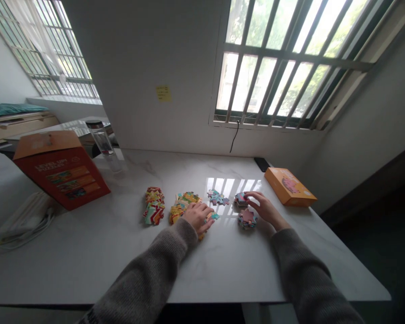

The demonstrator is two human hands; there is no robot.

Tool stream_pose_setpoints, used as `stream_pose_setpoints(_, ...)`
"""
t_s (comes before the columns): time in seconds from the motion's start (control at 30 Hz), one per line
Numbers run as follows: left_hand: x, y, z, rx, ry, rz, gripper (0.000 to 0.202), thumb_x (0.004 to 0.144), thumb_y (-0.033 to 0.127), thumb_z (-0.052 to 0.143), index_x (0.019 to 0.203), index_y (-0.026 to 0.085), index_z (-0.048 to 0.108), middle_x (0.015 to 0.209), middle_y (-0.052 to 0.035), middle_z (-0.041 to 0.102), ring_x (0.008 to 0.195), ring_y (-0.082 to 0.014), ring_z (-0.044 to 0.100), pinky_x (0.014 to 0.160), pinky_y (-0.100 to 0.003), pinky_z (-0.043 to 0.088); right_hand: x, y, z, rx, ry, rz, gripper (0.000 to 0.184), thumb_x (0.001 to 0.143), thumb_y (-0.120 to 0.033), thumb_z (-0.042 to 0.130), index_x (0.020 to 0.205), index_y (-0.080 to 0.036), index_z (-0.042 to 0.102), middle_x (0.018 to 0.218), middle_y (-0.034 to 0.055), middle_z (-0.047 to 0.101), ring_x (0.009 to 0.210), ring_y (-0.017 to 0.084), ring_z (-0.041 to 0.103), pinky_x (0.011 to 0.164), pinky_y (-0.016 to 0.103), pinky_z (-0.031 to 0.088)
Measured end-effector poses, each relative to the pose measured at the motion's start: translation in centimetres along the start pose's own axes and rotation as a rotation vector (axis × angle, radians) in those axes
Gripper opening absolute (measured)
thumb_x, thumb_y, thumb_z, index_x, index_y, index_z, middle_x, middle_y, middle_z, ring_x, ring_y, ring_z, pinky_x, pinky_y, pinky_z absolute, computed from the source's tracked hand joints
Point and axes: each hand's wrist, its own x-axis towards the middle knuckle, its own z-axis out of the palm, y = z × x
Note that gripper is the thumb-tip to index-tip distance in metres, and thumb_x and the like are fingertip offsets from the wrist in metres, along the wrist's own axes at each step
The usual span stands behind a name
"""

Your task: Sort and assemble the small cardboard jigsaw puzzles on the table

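My left hand [197, 217] lies palm down over a spread of yellow jigsaw pieces [179, 208], with its fingertips near a few loose pieces. My right hand [263, 208] reaches left, its fingertips on a short stack of puzzle pieces [241, 200]. I cannot tell if it grips them. Just below that hand sits a second stack with a pink piece on top [247, 219]. A loose group of blue-green pieces [218, 197] lies between my hands. Further left stands a colourful heap of pieces [154, 207], touched by neither hand.
All this lies on a white marble table [222, 270]. A red-orange puzzle box [61, 173] leans at the left, beside a glass bottle [103, 141]. An orange box [290, 186] lies right, a black phone [262, 164] behind it. A white cable bundle [23, 222] sits at the left edge.
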Motion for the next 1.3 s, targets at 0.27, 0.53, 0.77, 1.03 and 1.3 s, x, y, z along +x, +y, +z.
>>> stream_pose_setpoints(0.27,0.3,-0.3,-0.5,0.074,-0.005,-0.125,0.023,0.093,0.035,0.051,0.111,0.026,0.063,0.108,-0.0044,0.069,0.104,-0.0253,0.059,0.098,-0.047,0.034,-0.2,-0.4,0.3,-0.118,0.017,-0.022,0.027,0.093,-0.040,0.056,0.114,-0.025,0.066,0.139,0.0113,0.056,0.127,0.030,0.051,0.106,0.052,0.044)
stream_pose_setpoints(0.53,1.5,2.3,0.3,0.167,-0.072,-0.227,0.043,0.079,0.044,0.065,0.115,0.021,0.056,0.108,-0.0123,0.066,0.106,-0.0325,0.055,0.091,-0.049,0.038,0.5,-6.7,2.3,-0.158,0.246,-0.148,0.029,0.094,-0.028,0.053,0.122,-0.025,0.062,0.126,0.0105,0.061,0.117,0.028,0.053,0.102,0.048,0.044)
stream_pose_setpoints(0.77,1.4,1.8,0.9,0.102,-0.071,-0.169,0.039,0.075,0.023,0.059,0.113,0.021,0.054,0.104,-0.0110,0.062,0.099,-0.0321,0.056,0.086,-0.048,0.040,-0.2,-9.6,5.1,-0.150,0.117,-0.190,0.034,0.094,-0.022,0.051,0.127,-0.027,0.060,0.113,0.0088,0.065,0.108,0.028,0.055,0.096,0.047,0.044)
stream_pose_setpoints(1.03,0.7,1.1,0.6,0.033,-0.040,-0.088,0.023,0.083,0.020,0.054,0.107,0.023,0.056,0.108,-0.0065,0.061,0.105,-0.0260,0.057,0.095,-0.046,0.037,-1.3,-12.8,5.5,-0.472,-0.052,-0.203,0.027,0.091,-0.019,0.058,0.118,-0.026,0.061,0.120,0.0111,0.063,0.120,0.033,0.048,0.101,0.051,0.033)
stream_pose_setpoints(1.3,-0.6,0.3,-0.7,0.093,-0.161,-0.136,0.036,0.071,0.037,0.070,0.101,0.022,0.057,0.109,-0.0092,0.062,0.110,-0.0320,0.053,0.099,-0.054,0.035,-1.8,-13.9,8.0,-0.485,-0.255,-0.214,0.039,0.085,-0.020,0.067,0.123,-0.025,0.056,0.106,0.0105,0.064,0.102,0.031,0.054,0.086,0.043,0.042)
